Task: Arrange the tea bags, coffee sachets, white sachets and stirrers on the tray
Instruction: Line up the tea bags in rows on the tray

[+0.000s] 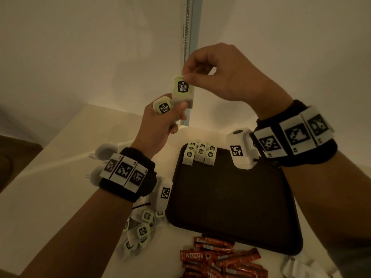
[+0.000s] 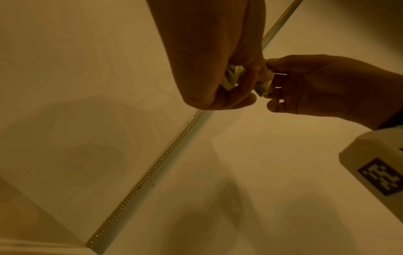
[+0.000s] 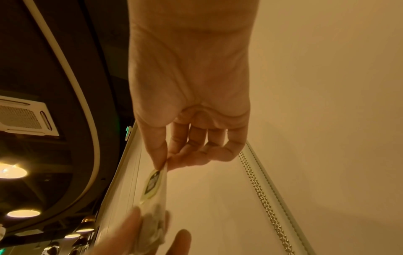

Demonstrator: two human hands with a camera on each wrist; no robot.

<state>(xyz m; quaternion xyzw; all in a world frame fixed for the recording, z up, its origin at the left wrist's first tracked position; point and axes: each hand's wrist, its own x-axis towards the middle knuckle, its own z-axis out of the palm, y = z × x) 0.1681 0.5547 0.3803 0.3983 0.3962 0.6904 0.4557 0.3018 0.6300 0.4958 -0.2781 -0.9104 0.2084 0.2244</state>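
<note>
Above the tray's (image 1: 230, 199) far edge, right hand (image 1: 224, 77) pinches a tea bag's (image 1: 183, 91) top; left hand (image 1: 160, 125) grips its bottom plus a second tea bag (image 1: 163, 106). Six bags (image 1: 199, 154) lie on tray's far-left corner.

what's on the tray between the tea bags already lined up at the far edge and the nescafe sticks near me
Nothing: in the head view the tray is bare dark surface from the tea bags to its near rim; the coffee sachets lie on the table.

Near the tray (image 1: 230, 197), the coffee sachets (image 1: 220, 259) are cut by the bottom edge. The white sachets (image 1: 297, 266) beside them are blurred. The left forearm hides part of two cups (image 1: 104, 152).
</note>
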